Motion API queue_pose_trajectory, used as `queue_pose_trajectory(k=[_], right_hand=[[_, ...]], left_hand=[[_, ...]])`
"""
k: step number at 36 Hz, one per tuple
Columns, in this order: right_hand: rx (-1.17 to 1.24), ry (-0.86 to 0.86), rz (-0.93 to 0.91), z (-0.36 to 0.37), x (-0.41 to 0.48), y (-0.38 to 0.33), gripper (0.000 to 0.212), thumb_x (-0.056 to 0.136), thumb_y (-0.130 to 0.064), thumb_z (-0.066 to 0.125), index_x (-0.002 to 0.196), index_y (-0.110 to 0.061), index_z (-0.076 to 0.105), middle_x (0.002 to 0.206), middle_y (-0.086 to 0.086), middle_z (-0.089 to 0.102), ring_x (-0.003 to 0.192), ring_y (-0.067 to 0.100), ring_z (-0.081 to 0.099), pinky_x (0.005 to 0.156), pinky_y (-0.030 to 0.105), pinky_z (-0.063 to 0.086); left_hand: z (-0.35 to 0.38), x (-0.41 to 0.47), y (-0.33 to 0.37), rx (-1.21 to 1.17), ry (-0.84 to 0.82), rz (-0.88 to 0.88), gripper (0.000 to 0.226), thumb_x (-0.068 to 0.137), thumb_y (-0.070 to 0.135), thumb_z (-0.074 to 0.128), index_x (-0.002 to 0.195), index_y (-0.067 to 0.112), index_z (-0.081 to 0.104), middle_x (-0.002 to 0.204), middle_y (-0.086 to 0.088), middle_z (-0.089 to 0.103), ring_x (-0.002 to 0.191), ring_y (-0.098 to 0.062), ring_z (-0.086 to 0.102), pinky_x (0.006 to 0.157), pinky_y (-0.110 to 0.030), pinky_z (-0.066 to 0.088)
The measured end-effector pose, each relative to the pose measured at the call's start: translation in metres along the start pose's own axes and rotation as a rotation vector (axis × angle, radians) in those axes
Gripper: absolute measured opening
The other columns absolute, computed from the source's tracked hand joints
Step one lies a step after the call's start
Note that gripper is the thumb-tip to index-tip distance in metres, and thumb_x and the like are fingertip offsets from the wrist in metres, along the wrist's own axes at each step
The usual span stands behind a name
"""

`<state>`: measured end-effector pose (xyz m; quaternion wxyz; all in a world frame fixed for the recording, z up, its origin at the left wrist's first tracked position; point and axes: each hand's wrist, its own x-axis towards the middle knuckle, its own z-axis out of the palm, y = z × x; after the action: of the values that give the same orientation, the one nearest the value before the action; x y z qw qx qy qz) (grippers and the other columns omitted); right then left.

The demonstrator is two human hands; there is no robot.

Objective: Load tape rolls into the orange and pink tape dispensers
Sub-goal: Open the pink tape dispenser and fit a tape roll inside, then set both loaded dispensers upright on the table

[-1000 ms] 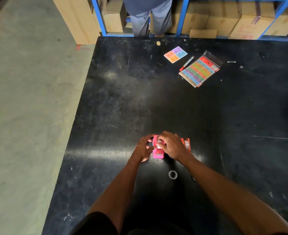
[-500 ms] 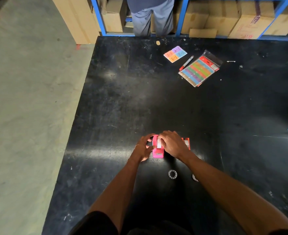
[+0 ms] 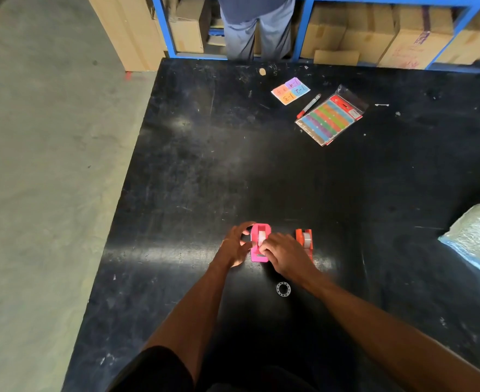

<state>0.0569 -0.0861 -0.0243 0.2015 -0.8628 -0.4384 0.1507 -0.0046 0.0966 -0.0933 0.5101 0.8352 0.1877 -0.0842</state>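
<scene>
The pink tape dispenser (image 3: 260, 243) stands on the black table (image 3: 193, 171), near the front edge, with a pale tape roll (image 3: 261, 238) now visible in its slot. Half a second ago the right hand covered most of its top; now that hand has slid toward the near end and the roll and the far rim are in plain sight.

At its left side, the left hand (image 3: 236, 246) curls loosely around the housing, fingers touching the pink wall, steadying rather than gripping hard. The right hand (image 3: 285, 257) rests its fingertips at the near end of the dispenser, by the cutter; whether it pinches the tape's free end I cannot tell.

Just to the right, the orange tape dispenser (image 3: 304, 241) is uncovered too, standing apart from both hands with a roll seated in it.

Judging from this, both dispensers look loaded, and the remaining work seems to be drawing the pink one's tape to the blade. A small clear ring (image 3: 283, 289) lies untouched on the table nearer the person.
</scene>
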Motion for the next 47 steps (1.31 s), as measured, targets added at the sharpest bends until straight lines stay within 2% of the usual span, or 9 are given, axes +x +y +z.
queue_pose_trajectory(k=[6, 9, 13, 18, 21, 25, 36, 43, 47], right_hand=[[0.003, 0.029, 0.019, 0.011, -0.013, -0.007, 0.015, 0.095, -0.019, 0.057, 0.096, -0.013, 0.07, 0.102, 0.005, 0.068, 0.092, 0.025, 0.061, 0.08, 0.038, 0.046], [-0.008, 0.022, 0.014, 0.016, -0.014, -0.009, 0.019, 0.097, -0.022, 0.055, 0.099, -0.013, 0.071, 0.106, 0.006, 0.068, 0.094, 0.024, 0.061, 0.082, 0.04, 0.05], [-0.048, 0.04, 0.048, 0.025, -0.018, -0.01, 0.018, 0.096, -0.023, 0.058, 0.098, -0.011, 0.071, 0.1, 0.008, 0.069, 0.089, 0.027, 0.062, 0.077, 0.04, 0.05], [-0.103, 0.082, 0.058, 0.036, -0.021, -0.015, 0.023, 0.094, -0.022, 0.051, 0.102, -0.012, 0.07, 0.101, 0.006, 0.068, 0.093, 0.025, 0.06, 0.077, 0.039, 0.05], [-0.131, 0.126, 0.055, 0.038, -0.023, -0.018, 0.016, 0.091, -0.017, 0.061, 0.104, -0.012, 0.071, 0.101, 0.005, 0.068, 0.093, 0.024, 0.061, 0.076, 0.037, 0.05], [-0.166, 0.126, 0.041, 0.043, -0.024, -0.018, 0.024, 0.082, -0.017, 0.076, 0.105, -0.012, 0.072, 0.105, 0.004, 0.07, 0.096, 0.024, 0.064, 0.077, 0.036, 0.053], [-0.278, 0.078, 0.098, 0.054, -0.033, -0.019, 0.023, 0.08, -0.02, 0.075, 0.102, -0.016, 0.07, 0.1, 0.003, 0.067, 0.089, 0.025, 0.062, 0.07, 0.039, 0.05], [-0.177, 0.014, 0.163, 0.05, -0.04, -0.025, 0.03, 0.085, -0.021, 0.068, 0.112, -0.011, 0.065, 0.107, 0.008, 0.065, 0.095, 0.028, 0.062, 0.077, 0.039, 0.052], [-0.088, 0.02, 0.154, 0.047, -0.051, -0.031, 0.035, 0.089, -0.027, 0.064, 0.12, -0.01, 0.062, 0.119, 0.009, 0.063, 0.105, 0.028, 0.061, 0.087, 0.038, 0.051]], left_hand=[[0.0, -0.001, 0.001, 0.018, -0.006, 0.013, 0.056, 0.086, 0.005, 0.066, 0.137, 0.024, 0.051, 0.128, -0.01, 0.056, 0.109, -0.018, 0.059, 0.087, -0.024, 0.051], [0.0, -0.001, 0.001, 0.01, -0.004, -0.002, 0.056, 0.086, 0.004, 0.066, 0.137, 0.023, 0.051, 0.128, -0.011, 0.055, 0.106, -0.016, 0.058, 0.08, -0.011, 0.045], [0.001, -0.002, 0.003, 0.006, -0.005, 0.004, 0.054, 0.087, 0.005, 0.065, 0.137, 0.022, 0.05, 0.131, -0.009, 0.054, 0.108, -0.015, 0.057, 0.08, -0.007, 0.042], [0.0, -0.003, 0.005, 0.004, -0.015, -0.02, 0.053, 0.088, 0.007, 0.065, 0.137, 0.022, 0.05, 0.13, -0.011, 0.053, 0.108, -0.02, 0.058, 0.083, -0.017, 0.046], [0.0, -0.004, 0.008, 0.008, -0.023, -0.03, 0.054, 0.089, 0.007, 0.064, 0.138, 0.022, 0.049, 0.13, -0.011, 0.052, 0.103, -0.015, 0.057, 0.079, -0.013, 0.046], [0.0, -0.006, 0.013, 0.015, -0.021, -0.052, 0.052, 0.09, 0.011, 0.064, 0.136, 0.028, 0.049, 0.131, -0.01, 0.052, 0.103, -0.018, 0.058, 0.083, -0.027, 0.05], [-0.001, -0.014, 0.025, 0.065, -0.018, -0.06, 0.052, 0.094, 0.014, 0.059, 0.141, 0.028, 0.044, 0.136, -0.011, 0.052, 0.104, -0.017, 0.057, 0.083, -0.028, 0.047], [-0.003, -0.027, 0.041, 0.143, -0.07, -0.138, 0.066, 0.098, 0.016, 0.056, 0.155, 0.019, 0.022, 0.151, -0.017, 0.041, 0.135, -0.034, 0.046, 0.111, -0.043, 0.04], [-0.005, -0.041, 0.046, 0.19, -0.081, -0.178, 0.071, 0.098, 0.01, 0.053, 0.156, 0.014, 0.013, 0.153, -0.019, 0.038, 0.137, -0.033, 0.043, 0.111, -0.037, 0.035]])
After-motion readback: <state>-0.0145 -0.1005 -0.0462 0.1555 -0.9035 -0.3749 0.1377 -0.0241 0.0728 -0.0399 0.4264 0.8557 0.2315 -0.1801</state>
